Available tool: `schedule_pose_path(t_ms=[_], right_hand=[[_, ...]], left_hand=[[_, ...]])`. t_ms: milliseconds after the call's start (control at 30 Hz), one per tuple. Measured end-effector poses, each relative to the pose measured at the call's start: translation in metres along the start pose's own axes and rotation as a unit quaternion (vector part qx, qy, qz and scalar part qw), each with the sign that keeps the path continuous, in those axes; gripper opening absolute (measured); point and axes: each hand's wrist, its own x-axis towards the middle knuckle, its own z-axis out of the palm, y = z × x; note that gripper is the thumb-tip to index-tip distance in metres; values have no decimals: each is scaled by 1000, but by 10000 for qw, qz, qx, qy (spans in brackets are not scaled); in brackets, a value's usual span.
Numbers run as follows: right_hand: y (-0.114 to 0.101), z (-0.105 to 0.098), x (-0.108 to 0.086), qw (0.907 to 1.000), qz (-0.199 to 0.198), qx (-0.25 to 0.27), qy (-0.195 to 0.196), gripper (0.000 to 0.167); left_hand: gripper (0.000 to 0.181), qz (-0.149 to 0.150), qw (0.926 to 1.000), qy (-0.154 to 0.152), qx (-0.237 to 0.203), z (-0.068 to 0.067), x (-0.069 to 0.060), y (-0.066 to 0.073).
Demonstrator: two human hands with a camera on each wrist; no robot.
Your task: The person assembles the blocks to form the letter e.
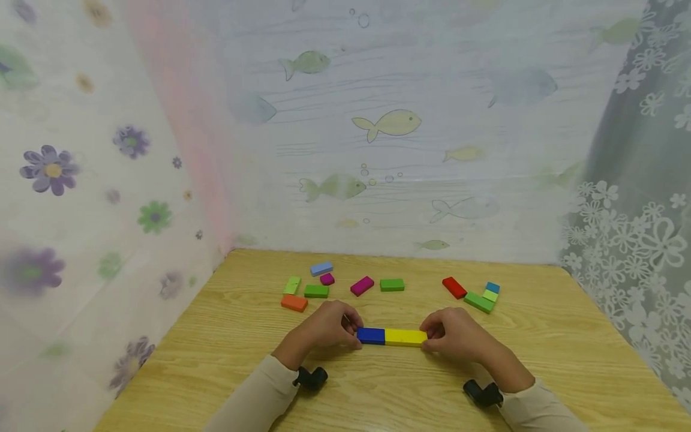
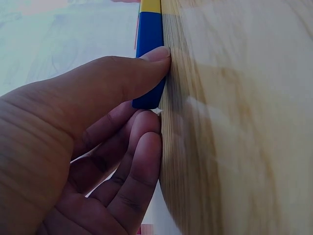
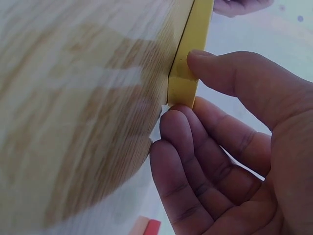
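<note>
Beige sleeves (image 1: pixel 259 396) lie nearest, each with a small black device (image 1: pixel 312 379) at the wrist, reaching toward a bright yellow oblong block (image 1: pixel 406 338) that lies flat on the wood-grain table (image 1: pixel 394 396). Its long axis runs left to right, roughly parallel to the table's far edge. Against its left end sits a dark blue oblong block (image 1: pixel 370 336), aligned with it, so the pair form one straight bar pointing sideways. The right hand (image 1: pixel 459 336) pinches the yellow block's right end, thumb on the near side; the left hand (image 1: pixel 326 327) pinches the dark blue block's outer end likewise. Beyond the yellow block lie a green oblong block (image 1: pixel 391 285), also set crosswise, and, farther left, a magenta oblong block (image 1: pixel 362 286) slanting away to the right. Beyond it to the right, a red oblong block (image 1: pixel 454 287) slants toward the near right; far to its left rests an orange oblong block (image 1: pixel 294 303).
</note>
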Motion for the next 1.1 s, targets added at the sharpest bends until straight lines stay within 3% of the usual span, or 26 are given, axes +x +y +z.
schedule_pose_path(t_ms=[467, 633, 900, 1100], right_hand=[[8, -7, 1, 10000, -20, 2, 13, 31], [12, -20, -4, 9996, 19, 2, 272, 32], [22, -42, -15, 9946, 456, -11, 934, 37], [35, -51, -20, 9895, 731, -227, 1225, 41]], left_hand=[[27, 86, 10000, -20, 21, 0, 3, -6], [27, 156, 9999, -28, 21, 1, 4, -7], [28, 161, 9998, -63, -63, 1, 1, -4], [28, 139, 9998, -63, -108, 1, 0, -4]])
